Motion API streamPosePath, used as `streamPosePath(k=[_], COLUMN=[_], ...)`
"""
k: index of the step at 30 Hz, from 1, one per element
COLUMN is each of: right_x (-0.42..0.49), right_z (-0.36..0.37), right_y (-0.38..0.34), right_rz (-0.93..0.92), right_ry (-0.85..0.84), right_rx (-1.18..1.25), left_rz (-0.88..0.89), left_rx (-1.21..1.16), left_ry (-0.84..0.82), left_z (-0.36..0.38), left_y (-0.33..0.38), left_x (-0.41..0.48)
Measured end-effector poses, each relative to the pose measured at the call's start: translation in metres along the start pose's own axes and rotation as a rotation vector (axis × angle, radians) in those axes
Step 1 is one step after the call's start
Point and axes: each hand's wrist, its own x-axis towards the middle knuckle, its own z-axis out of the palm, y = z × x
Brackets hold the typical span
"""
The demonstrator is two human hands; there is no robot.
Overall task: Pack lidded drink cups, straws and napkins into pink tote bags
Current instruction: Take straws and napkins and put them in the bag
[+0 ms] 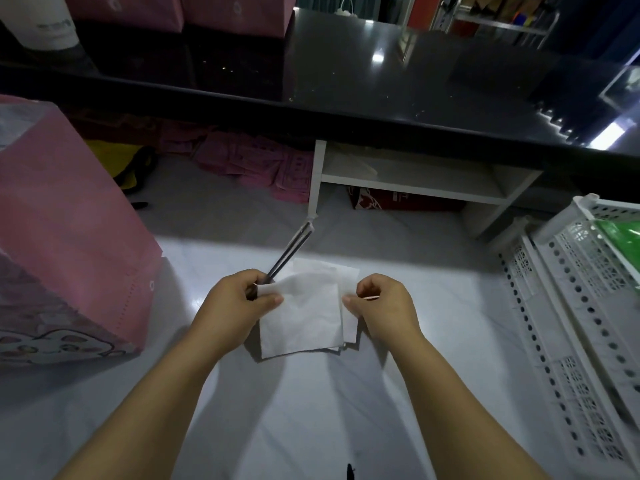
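Observation:
My left hand grips dark wrapped straws that stick up and to the right, and its thumb pinches the left edge of several white napkins. My right hand pinches the right edge of the same napkins, held above the white floor. A pink tote bag with a cartoon print stands at the left, close to my left arm. No drink cup is in clear view.
A black counter runs across the back, with two more pink bags on it. Under it sit a white shelf and pink cloths. White perforated crates stand at the right.

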Motion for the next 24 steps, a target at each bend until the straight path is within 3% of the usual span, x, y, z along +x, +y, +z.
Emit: streamPosePath(k=[3, 9, 15, 20, 24], right_x=[0.0, -0.004, -0.006, -0.01, -0.022], right_z=[-0.007, -0.009, -0.009, -0.033, -0.049], right_y=[0.0, 0.005, 0.008, -0.021, -0.074], right_rz=[0.073, 0.134, -0.035, -0.255, -0.492], right_ry=[-0.109, -0.21, -0.035, 0.125, 0.136], right_rx=[0.156, 0.196, -0.081, 0.078, 0.243], left_rz=[0.005, -0.044, -0.006, 0.174, 0.351], left_rx=[-0.008, -0.028, 0.081, 0.092, 0.066], left_ry=[-0.035, -0.06, -0.007, 0.167, 0.231], left_z=[0.005, 0.02, 0.026, -0.008, -0.051], left_y=[0.005, 0.01, 0.016, 0.044, 0.079], left_x=[0.005, 0.013, 0.014, -0.008, -0.034])
